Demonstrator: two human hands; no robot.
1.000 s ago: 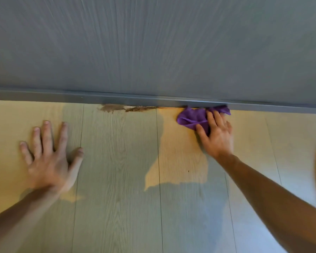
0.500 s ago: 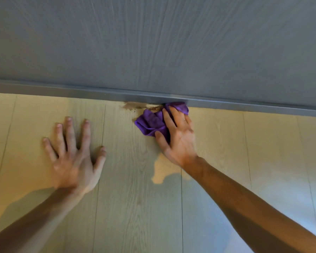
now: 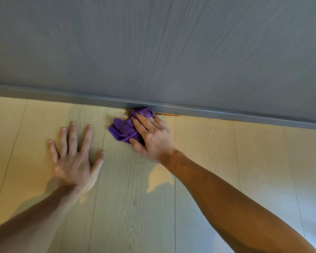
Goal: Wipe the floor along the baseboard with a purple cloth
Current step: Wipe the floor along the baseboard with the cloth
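A crumpled purple cloth (image 3: 123, 129) lies on the pale wood floor (image 3: 208, 143), its far end pushed against the grey baseboard (image 3: 226, 112). My right hand (image 3: 151, 136) presses flat on the cloth, fingers pointing toward the wall. A thin brown streak of dirt (image 3: 169, 115) runs along the baseboard just right of the cloth, and a faint brown smudge (image 3: 125, 112) shows at its left edge. My left hand (image 3: 75, 157) rests flat on the floor with fingers spread, left of the cloth and holding nothing.
A grey wood-grain wall (image 3: 153, 48) fills the upper half of the view. Floor planks run toward the wall, with shadows and a sunlit patch (image 3: 159, 179) near my right forearm.
My right hand has slid the cloth leftward along the baseboard over the brown patch, which is now mostly covered or thinned to a streak on the right. The left hand stayed planted.
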